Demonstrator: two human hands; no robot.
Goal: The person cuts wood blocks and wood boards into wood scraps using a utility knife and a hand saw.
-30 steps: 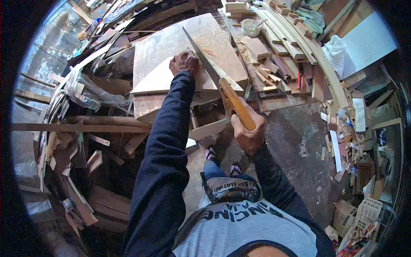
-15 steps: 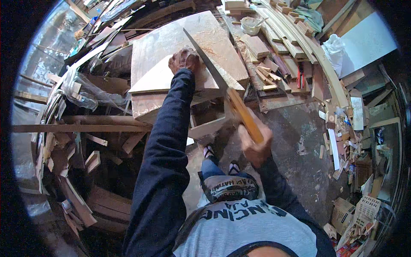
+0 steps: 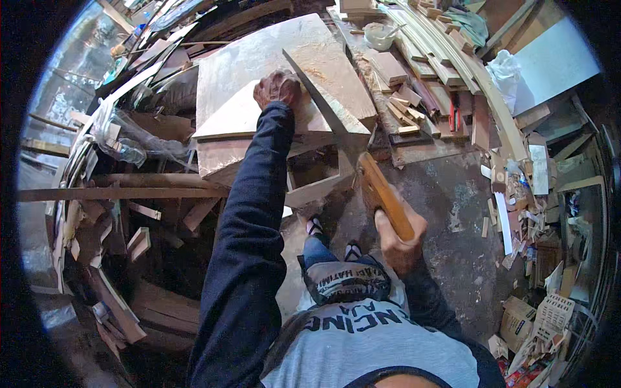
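Note:
A pale wooden board point(image 3: 233, 116) lies flat on a thick wooden worktop point(image 3: 259, 48), its near edge facing me. My left hand point(image 3: 277, 89) is closed at the board's far edge, knuckles up and arm stretched forward, bearing down on it. My right hand point(image 3: 401, 240) is wrapped round the wooden handle of a handsaw point(image 3: 385, 197). The saw's long dark blade runs up and leftward across the right part of the board, its tip just beyond my left hand. Fine sawdust point(image 3: 317, 74) is scattered on the worktop beside the blade.
Right of the worktop, a bench carries stacked wood strips point(image 3: 440, 52), small offcuts point(image 3: 404, 113), a white tub point(image 3: 380, 37) and a red-handled tool point(image 3: 455, 116). A long beam point(image 3: 123, 193) crosses at left above scrap wood. More scraps and a cardboard box point(image 3: 517, 321) lie at right.
My right hand has drawn the saw back toward me and to the right, its blade tip coming nearer. My left hand stays in place on the board.

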